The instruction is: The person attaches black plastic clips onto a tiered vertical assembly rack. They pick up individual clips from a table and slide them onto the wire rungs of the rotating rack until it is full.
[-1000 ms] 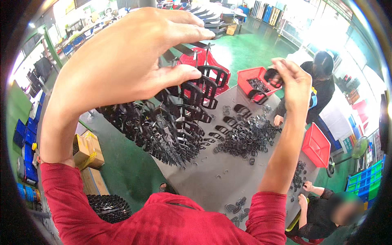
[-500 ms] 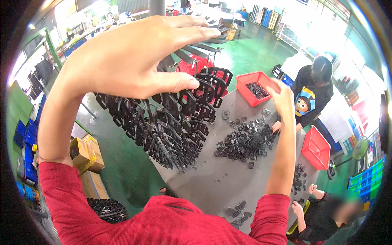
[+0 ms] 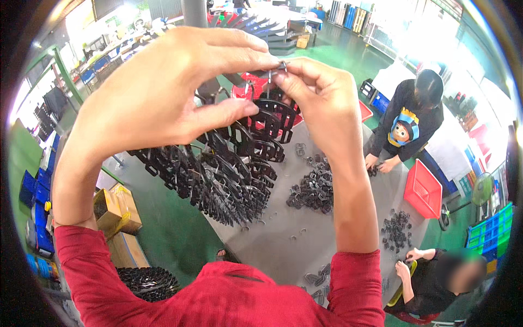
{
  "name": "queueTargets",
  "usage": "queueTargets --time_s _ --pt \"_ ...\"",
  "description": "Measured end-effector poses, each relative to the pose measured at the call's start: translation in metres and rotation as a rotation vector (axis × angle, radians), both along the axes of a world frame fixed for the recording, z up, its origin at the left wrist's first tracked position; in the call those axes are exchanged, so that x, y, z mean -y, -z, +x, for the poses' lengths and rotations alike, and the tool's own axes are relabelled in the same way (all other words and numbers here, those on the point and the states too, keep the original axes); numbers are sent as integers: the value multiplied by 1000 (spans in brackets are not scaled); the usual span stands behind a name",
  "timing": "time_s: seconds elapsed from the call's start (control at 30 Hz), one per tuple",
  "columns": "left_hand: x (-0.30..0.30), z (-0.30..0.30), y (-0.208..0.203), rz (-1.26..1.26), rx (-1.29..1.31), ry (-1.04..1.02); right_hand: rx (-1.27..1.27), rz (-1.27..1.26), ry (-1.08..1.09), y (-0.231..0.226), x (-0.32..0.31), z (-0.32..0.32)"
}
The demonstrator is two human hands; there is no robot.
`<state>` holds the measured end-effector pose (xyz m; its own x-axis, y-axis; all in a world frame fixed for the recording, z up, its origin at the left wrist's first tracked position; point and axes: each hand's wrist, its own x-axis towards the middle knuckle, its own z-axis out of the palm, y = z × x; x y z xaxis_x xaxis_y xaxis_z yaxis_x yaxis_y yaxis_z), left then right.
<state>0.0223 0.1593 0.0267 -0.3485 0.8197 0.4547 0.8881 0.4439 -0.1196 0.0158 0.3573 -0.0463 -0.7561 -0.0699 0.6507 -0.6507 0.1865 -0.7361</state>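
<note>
My left hand (image 3: 180, 87) reaches up with its fingers stretched out along the top of a rack of black arms (image 3: 253, 28), its thumb apart below. Close to its fingertips, my right hand (image 3: 321, 95) is closed in a pinch round a thin metal hook (image 3: 269, 80) at an arm's end. Whether a small part is also between those fingers is hidden. Below both hands hang several rows of black plastic frame-shaped parts (image 3: 218, 180), strung on hooks. A red basket (image 3: 238, 91) shows partly behind them.
A grey table (image 3: 261, 245) carries a heap of small black buckles (image 3: 316, 188) and a smaller pile (image 3: 396, 229). A red bin (image 3: 423, 188) stands at its right edge. Two co-workers (image 3: 411, 117) sit or stand at the right. Cardboard boxes (image 3: 128, 210) are at the left.
My right hand has moved up and left from above the table to the hook beside my left fingertips, and its fingers have closed. My left hand stays nearly in place.
</note>
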Motion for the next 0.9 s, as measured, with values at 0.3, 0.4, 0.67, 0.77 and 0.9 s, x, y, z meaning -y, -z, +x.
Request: queueTargets --time_s 0.3,0.4,0.67,0.77,0.9 --pt "3 -4 -1 -40 -120 17 -177 -3 215 11 -15 -12" --pt "-10 -13 -2 -44 -102 43 -120 121 287 15 -54 -8" --pt "-13 -14 -1 -8 -52 -65 83 210 654 59 -167 -47" --pt "-17 -18 2 -9 -18 -74 159 314 753 92 -201 -57" --pt "-7 -12 -4 2 13 -103 348 555 695 131 -232 -96"
